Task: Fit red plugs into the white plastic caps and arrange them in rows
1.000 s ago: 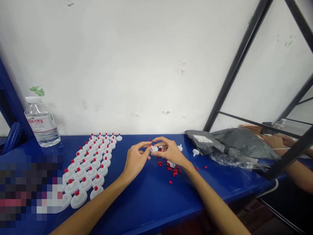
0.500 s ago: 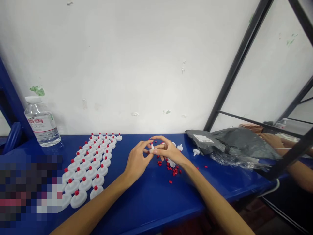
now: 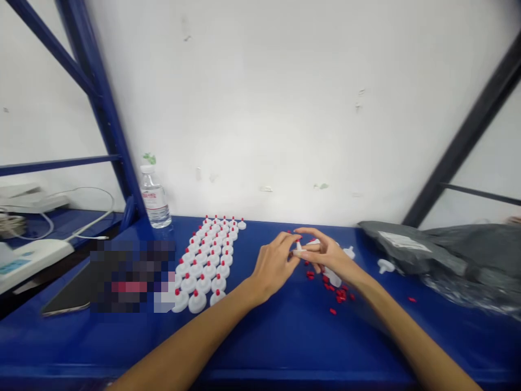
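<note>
Between my two hands is a small white disc-shaped piece with a spout (image 3: 299,252), a red cap on its tip. My right hand (image 3: 336,258) grips the disc by its edge, and a second white piece shows among its fingers. From the left, my left hand (image 3: 274,266) closes its index finger and thumb around the red-capped spout. Below and right of my hands, loose red caps (image 3: 341,296) lie scattered on the blue table (image 3: 277,336). To my left, white discs with red caps (image 3: 203,283) stand upright in rows. An uncapped white piece (image 3: 385,266) lies at the right.
A water bottle (image 3: 156,201) stands by the wall behind the rows. At left are a dark phone (image 3: 69,290), a pixelated patch, and a white power strip (image 3: 36,258) with cables. Grey plastic bags (image 3: 443,247) lie on the right. Metal posts rise on both sides.
My view has turned left, so everything sits further right, and the phone and power strip have come into view. My hands keep nearly the same hold on the white piece.
</note>
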Motion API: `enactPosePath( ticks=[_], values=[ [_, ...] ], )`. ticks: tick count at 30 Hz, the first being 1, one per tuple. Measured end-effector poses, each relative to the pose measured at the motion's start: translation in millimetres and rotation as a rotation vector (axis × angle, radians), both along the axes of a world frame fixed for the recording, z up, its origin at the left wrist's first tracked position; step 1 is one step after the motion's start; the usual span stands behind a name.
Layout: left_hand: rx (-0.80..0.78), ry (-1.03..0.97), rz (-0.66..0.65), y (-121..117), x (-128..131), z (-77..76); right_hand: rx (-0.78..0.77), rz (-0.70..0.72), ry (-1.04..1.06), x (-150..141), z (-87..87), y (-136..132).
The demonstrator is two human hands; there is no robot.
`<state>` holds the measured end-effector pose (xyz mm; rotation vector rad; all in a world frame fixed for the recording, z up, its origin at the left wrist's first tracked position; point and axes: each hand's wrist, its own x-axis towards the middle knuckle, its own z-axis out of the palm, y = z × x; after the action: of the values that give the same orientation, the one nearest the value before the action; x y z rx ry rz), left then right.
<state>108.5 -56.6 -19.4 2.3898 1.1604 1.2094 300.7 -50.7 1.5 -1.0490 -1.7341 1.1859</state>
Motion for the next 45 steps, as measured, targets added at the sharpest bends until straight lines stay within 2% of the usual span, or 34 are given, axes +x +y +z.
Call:
enactPosePath(
  ticks=[8,16,20,24,29,33,38,45],
  values=[
    [-0.003,0.073,-0.024,0.4,-4.3,2.8,-0.032,-0.021,-0.003,-4.9,6.2,-5.7],
    [-0.004,0.095,-0.032,3.1,-7.0,5.8,-0.045,0.018,0.008,-4.5,6.9,-5.6],
    [-0.024,0.081,-0.001,-1.3,-2.5,6.9,-0.013,0.027,0.020,-3.0,7.5,-3.8],
    [-0.072,0.095,0.015,-7.5,6.6,1.4,0.015,-0.041,0.007,0.2,4.9,2.6],
    [-0.152,0.083,0.172,-7.7,9.3,-4.7,0.083,-0.154,-0.026,6.5,-0.5,11.2],
    [-0.155,0.280,0.226,-4.7,3.5,-5.9,0.186,-0.195,-0.090,5.2,0.9,12.4],
    [-0.148,0.440,0.213,-4.7,1.3,-9.6,0.214,-0.207,-0.129,-27.6,7.6,25.1],
    [-0.186,0.504,0.225,-8.4,2.2,-6.2,0.222,-0.072,-0.282,-103.8,4.9,81.4]
  ],
)
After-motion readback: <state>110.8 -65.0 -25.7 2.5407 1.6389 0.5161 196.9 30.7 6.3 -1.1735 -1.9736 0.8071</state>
